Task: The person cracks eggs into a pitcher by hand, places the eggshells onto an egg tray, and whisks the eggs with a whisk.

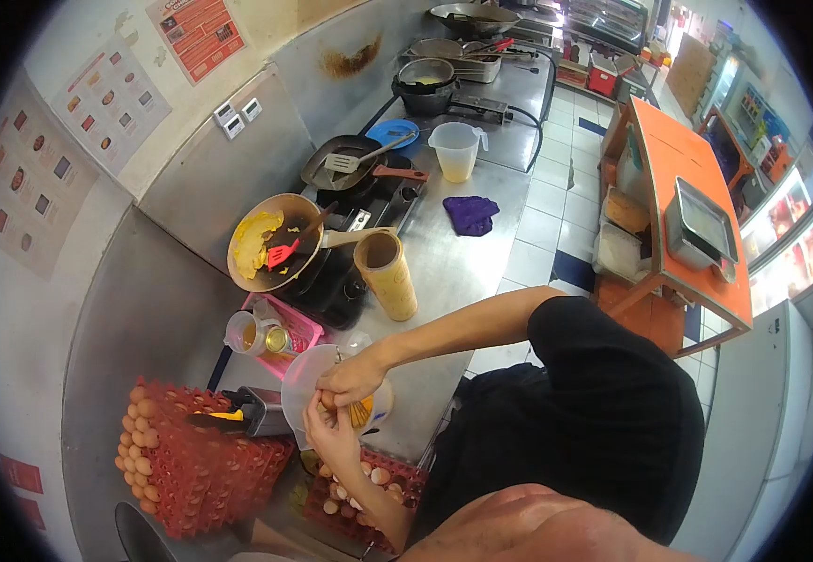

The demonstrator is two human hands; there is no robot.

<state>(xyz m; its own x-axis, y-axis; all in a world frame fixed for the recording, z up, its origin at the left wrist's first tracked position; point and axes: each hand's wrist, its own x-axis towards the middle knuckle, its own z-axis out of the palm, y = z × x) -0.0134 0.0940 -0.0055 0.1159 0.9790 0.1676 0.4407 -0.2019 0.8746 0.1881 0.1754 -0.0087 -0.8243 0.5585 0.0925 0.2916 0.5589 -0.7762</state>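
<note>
A brown egg [328, 401] is held between the fingers of my right hand [350, 377] and my left hand [331, 433], over a large translucent bowl [299, 377]. Whether its shell is cracked cannot be made out. Inside the bowl, partly behind my hands, are the wires of a whisk [361, 410] and yellow-orange egg. Below my left forearm lies a red tray [404, 476] with eggs and what look like empty shells. Stacked red egg trays [228, 468] stand at the lower left, with several whole eggs [137, 440] along their side.
A pan [236, 245] with yellow egg and a red spatula sits on the black stove [336, 295]. Behind are a dark pan [317, 169], a measuring jug [456, 155] and a purple cloth [471, 215]. A tall tube-shaped container [389, 281] and pink basket [305, 328] stand near the bowl.
</note>
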